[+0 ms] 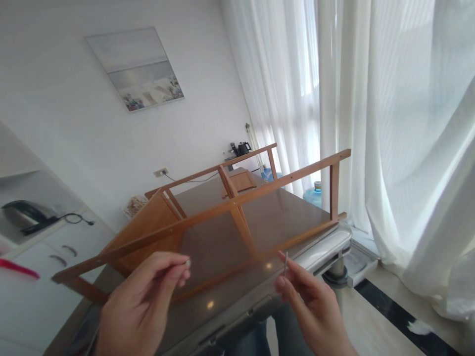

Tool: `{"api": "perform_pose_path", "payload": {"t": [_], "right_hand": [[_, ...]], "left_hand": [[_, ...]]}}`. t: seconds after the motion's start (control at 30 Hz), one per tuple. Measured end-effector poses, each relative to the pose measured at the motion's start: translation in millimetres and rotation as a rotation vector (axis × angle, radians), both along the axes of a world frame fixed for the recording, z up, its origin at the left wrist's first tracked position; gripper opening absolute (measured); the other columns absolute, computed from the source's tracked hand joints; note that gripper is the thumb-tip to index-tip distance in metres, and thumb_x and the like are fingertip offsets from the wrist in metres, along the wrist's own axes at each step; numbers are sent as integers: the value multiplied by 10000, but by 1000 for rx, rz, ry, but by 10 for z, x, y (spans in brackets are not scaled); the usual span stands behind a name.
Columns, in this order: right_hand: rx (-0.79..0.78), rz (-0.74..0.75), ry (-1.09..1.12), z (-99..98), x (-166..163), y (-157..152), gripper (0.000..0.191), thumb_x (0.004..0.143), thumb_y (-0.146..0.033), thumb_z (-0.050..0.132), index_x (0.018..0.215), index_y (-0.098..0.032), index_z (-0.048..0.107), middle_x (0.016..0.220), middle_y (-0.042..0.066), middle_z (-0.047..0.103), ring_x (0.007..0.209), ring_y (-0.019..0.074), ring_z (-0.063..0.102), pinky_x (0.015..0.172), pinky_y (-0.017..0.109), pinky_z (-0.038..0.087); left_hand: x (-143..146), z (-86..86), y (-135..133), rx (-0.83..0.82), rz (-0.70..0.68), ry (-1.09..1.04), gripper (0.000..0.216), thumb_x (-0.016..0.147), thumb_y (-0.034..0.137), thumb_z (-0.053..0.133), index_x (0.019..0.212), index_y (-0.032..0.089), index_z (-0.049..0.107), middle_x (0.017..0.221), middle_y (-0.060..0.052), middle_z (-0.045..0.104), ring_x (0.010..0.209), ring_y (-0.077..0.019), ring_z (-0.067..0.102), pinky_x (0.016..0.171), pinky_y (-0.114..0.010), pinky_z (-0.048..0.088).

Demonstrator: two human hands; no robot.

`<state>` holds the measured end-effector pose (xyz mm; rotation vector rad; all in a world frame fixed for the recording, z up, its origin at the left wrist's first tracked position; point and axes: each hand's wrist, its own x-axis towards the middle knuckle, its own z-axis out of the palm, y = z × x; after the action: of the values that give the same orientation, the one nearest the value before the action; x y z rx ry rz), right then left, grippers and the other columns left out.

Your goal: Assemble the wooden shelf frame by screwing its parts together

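My left hand [139, 301] is closed in a pinch, with a small shiny metal piece [188, 263] at the fingertips; its kind is too small to make out. Between the thumb and index finger of my right hand [309, 301] is a thin metal rod [286, 264], held roughly upright. Both hands are apart from each other, in front of a wooden frame [208, 215] with rails, uprights and a brown panel [148, 230] at its left end. The frame rests on a dark glossy table [285, 207].
Farther back on the table lies another wooden piece [241, 181]. The table's metal edge [337, 242] runs close to me. A kettle [25, 215] stands on the left counter. Blue water bottles [313, 197] are beyond the table, beside white curtains [401, 148].
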<state>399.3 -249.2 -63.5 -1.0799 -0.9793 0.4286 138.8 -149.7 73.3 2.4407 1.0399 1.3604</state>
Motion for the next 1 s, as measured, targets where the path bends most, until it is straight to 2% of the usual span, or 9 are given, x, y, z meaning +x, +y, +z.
{"api": "perform_pose_path", "payload": {"t": [0.17,0.23,0.3,0.37,0.57,0.67,0.8,0.9,1.0], "right_hand": [[4,51,158,88,57,-96,763,1045,-437,567,1666,-197,195,856,36,746,650,176,663,641,310,600],[65,64,173,227,96,-101,662,1058,-448,525,1625,-216,274,870,32,710,684,179,642,668,318,583],[58,104,208,390,127,-85,454,1057,-449,516,1445,-214,514,790,2,619,679,163,572,656,287,530],[29,162,295,536,140,-62,342,1035,-440,537,1276,-213,626,763,-15,530,671,149,508,627,263,474],[65,342,233,774,44,-64,285,961,-399,652,1192,-235,622,799,-19,577,643,124,463,593,238,408],[18,284,116,812,-19,-68,249,930,-407,718,1081,-213,678,776,-15,611,573,95,417,531,222,358],[-16,165,80,795,-45,-54,257,913,-427,718,863,-176,715,569,-54,445,494,78,293,449,220,234],[-12,105,63,781,-39,-44,197,832,-363,789,856,-173,744,524,-79,355,490,75,260,441,215,215],[-11,112,99,809,-46,-29,176,807,-335,791,843,-167,755,514,-61,445,469,72,318,430,203,262]], "left_hand": [[917,307,-5,-291,-365,-18,145,956,326,697,992,205,768,885,-34,796,774,-151,772,746,-216,647],[1070,333,3,-430,-427,-52,187,919,332,748,1053,200,751,881,-40,807,783,-168,779,747,-241,662],[1139,333,-8,-498,-465,-68,228,893,323,781,1079,204,725,869,-34,813,794,-175,785,750,-251,670],[1159,331,-38,-511,-474,-55,243,873,316,802,1068,207,707,875,-32,818,811,-183,791,760,-259,674],[1130,363,-142,-415,-425,52,240,865,292,812,1068,225,705,938,-20,824,917,-189,797,862,-259,651],[1109,380,-159,-368,-434,102,202,884,280,792,1065,240,711,944,2,821,911,-170,794,869,-243,639],[1087,399,-161,-288,-425,183,143,894,269,776,1024,242,725,955,8,816,892,-155,788,843,-223,627],[1077,411,-150,-241,-431,237,127,902,275,762,1023,253,728,943,14,813,874,-152,783,831,-225,620],[1070,402,-123,-238,-424,280,133,911,307,747,1035,261,733,956,8,815,879,-162,778,793,-233,620]]}}
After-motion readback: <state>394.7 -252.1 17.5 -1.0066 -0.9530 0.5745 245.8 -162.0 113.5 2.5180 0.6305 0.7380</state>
